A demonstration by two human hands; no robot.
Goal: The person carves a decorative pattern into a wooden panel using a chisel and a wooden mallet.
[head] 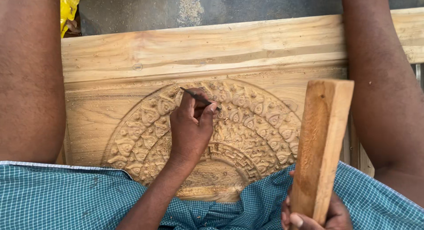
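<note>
A yellow bag (68,9) lies on sawdust-strewn grey floor (198,7).

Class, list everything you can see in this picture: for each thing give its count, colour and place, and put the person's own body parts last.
Carved wooden panel: one, pale tan, centre, round floral relief.
Thin chisel: one, dark metal, on the carving.
Wooden mallet block: one, tan, lower right, upright.
Yellow object: one, top left corner.
Grey floor: top.
Checked cloth: teal and white, bottom.
Legs: two, either side.
Left hand: holds chisel.
Right hand: grips mallet block.
</note>
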